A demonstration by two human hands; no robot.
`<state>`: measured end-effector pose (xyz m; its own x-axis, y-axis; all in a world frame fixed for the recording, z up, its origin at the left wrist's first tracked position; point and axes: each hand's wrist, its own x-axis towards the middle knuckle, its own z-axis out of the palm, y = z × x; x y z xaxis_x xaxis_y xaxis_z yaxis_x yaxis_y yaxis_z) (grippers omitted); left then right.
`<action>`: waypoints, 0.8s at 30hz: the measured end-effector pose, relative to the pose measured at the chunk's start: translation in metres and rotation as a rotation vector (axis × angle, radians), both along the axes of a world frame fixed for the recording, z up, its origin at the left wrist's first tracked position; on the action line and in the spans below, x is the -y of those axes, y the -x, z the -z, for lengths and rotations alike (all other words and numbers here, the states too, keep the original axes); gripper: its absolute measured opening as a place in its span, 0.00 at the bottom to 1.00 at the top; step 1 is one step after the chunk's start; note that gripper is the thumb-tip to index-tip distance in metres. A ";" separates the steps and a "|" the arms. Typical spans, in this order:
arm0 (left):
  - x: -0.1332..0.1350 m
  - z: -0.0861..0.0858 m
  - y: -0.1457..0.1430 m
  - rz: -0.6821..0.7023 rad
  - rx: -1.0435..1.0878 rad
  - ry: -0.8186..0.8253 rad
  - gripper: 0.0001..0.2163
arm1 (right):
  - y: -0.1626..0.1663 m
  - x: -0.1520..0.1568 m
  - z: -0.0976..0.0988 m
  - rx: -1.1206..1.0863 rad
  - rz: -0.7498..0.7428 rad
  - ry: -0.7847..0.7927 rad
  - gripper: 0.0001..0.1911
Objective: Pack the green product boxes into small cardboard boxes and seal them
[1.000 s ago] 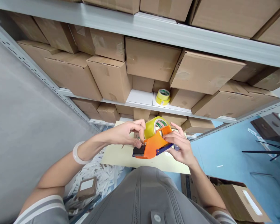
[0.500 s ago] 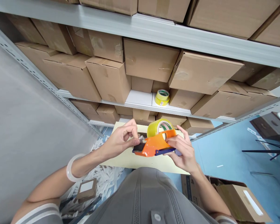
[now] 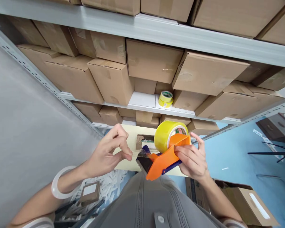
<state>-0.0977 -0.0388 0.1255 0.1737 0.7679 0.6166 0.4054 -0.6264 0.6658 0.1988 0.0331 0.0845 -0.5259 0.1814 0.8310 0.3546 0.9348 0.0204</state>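
Note:
My right hand (image 3: 192,158) grips an orange tape dispenser (image 3: 160,164) with dark blue parts and a toothed cutting edge at its left end. A wide roll of yellow packing tape (image 3: 161,136) sits on it. My left hand (image 3: 112,152) is closed in a pinch, left of the cutter. A thin clear strip of tape (image 3: 138,153) runs from the fingertips to the dispenser, hard to see. Behind the dispenser, a small open cardboard box (image 3: 139,141) with something pale in it lies on a cream tabletop (image 3: 128,131), partly hidden.
Metal shelving (image 3: 123,27) with several brown cartons (image 3: 154,60) fills the view ahead. Two yellow tape rolls (image 3: 165,98) are stacked on the middle shelf. White paper strips (image 3: 111,183) litter the floor at lower left. An opened carton (image 3: 244,202) stands at lower right.
My left hand has moved left, away from the dispenser, drawing out a strip of tape. My right hand has shifted slightly right, and the dispenser's cutter end now tilts lower.

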 end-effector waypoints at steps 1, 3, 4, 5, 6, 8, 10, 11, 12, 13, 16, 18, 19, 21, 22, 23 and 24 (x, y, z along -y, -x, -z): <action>0.001 -0.001 0.003 -0.003 -0.004 -0.026 0.09 | -0.002 -0.001 0.000 -0.004 0.007 -0.030 0.08; 0.003 -0.003 0.008 -0.019 -0.005 -0.099 0.08 | -0.006 -0.002 0.001 -0.019 0.031 -0.076 0.08; 0.004 -0.004 0.011 -0.026 -0.010 -0.142 0.08 | -0.008 -0.003 0.001 -0.025 0.043 -0.093 0.08; 0.004 -0.005 0.013 -0.029 -0.023 -0.182 0.07 | -0.009 -0.003 0.001 -0.029 0.054 -0.107 0.08; 0.004 -0.005 0.015 -0.024 -0.044 -0.217 0.07 | -0.011 -0.004 0.001 -0.031 0.063 -0.119 0.08; 0.003 -0.004 0.017 0.005 -0.085 -0.296 0.07 | -0.014 -0.005 0.002 -0.025 0.079 -0.139 0.08; 0.002 -0.001 0.017 0.016 -0.133 -0.414 0.06 | -0.016 -0.007 0.003 -0.034 0.110 -0.154 0.07; 0.002 0.001 0.016 0.012 -0.163 -0.464 0.06 | -0.018 -0.009 0.004 -0.038 0.127 -0.156 0.07; 0.003 0.002 0.016 0.010 -0.196 -0.500 0.07 | -0.020 -0.010 0.005 -0.040 0.141 -0.153 0.06; 0.004 0.003 0.015 0.012 -0.226 -0.516 0.08 | -0.022 -0.012 0.006 -0.040 0.151 -0.145 0.06; 0.011 0.002 0.012 0.068 -0.271 -0.430 0.10 | -0.029 -0.016 0.012 -0.056 0.146 -0.088 0.05; 0.018 -0.002 0.011 0.098 -0.274 -0.299 0.10 | -0.031 -0.019 0.015 -0.080 0.125 -0.030 0.06; 0.021 -0.004 0.010 0.102 -0.269 -0.223 0.09 | -0.031 -0.019 0.016 -0.087 0.112 -0.001 0.06; 0.026 -0.009 0.010 0.097 -0.225 -0.113 0.07 | -0.030 -0.020 0.015 -0.088 0.089 0.038 0.06; 0.027 -0.011 0.010 0.092 -0.192 -0.085 0.06 | -0.029 -0.020 0.014 -0.083 0.083 0.042 0.06; 0.027 -0.012 0.009 0.087 -0.155 -0.071 0.06 | -0.028 -0.019 0.012 -0.074 0.084 0.038 0.06; 0.027 -0.014 0.009 0.082 -0.118 -0.067 0.06 | -0.027 -0.018 0.010 -0.061 0.093 0.026 0.06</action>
